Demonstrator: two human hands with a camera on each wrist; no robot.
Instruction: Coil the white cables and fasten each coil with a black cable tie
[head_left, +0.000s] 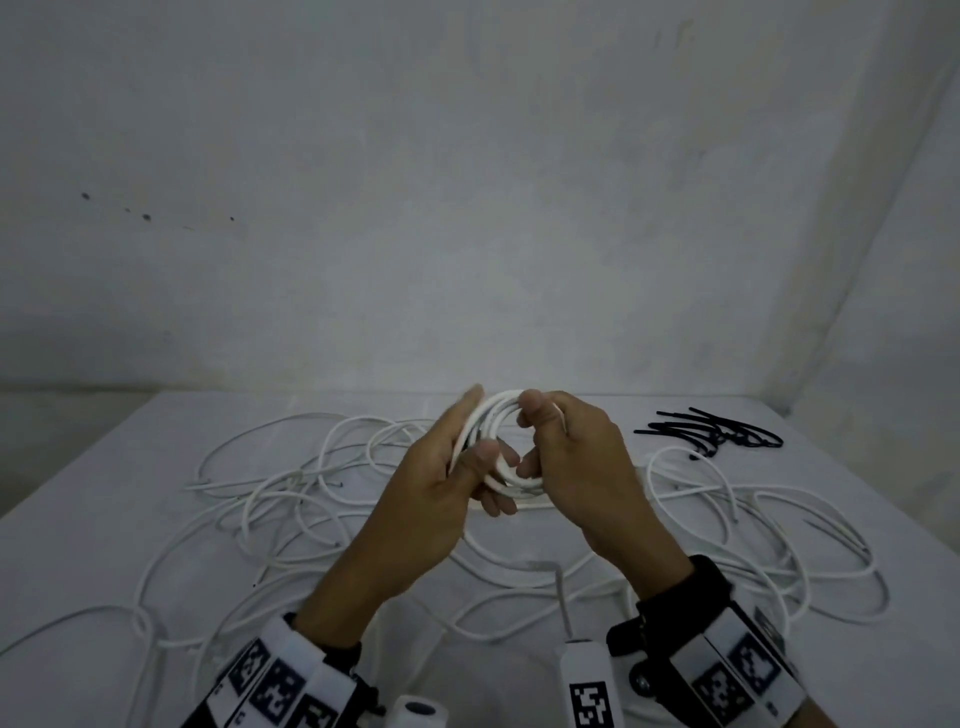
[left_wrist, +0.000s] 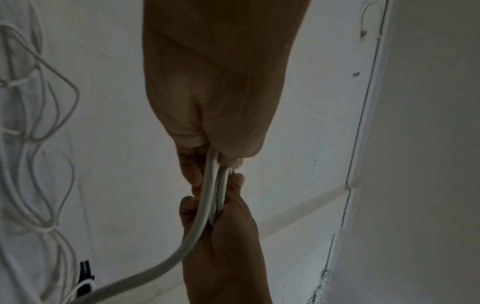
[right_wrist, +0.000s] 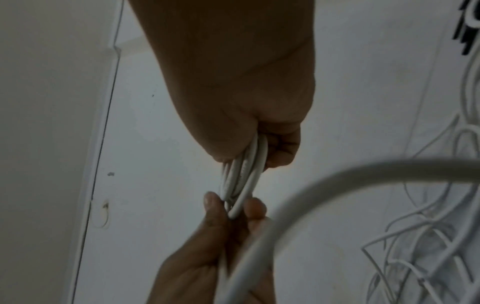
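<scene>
Looks like the coiling step is mostly wrapped up for this one: a small round coil of white plastic-sheathed cable (head_left: 501, 441) is held up in the air between both hands, above the bench (head_left: 93, 519). The left hand (head_left: 441, 483) has thumb and fingers pinching the coil's left side, and the right hand (head_left: 566, 457) pinches the right side, thumb on top at the upper rim. In the wrist views the loops sit stacked together, with one strand trailing off toward the bench, so I'd guess there's a tail left to wind in.

Next move, I reckon: keep one hand clamped so the loops don't spring apart, then reach for the bundle of black plastic cable ties (head_left: 711, 431) lying on the bench, well off to the right. The tangle of loose white cables (head_left: 291, 499) underneath is yet to be coiled.
</scene>
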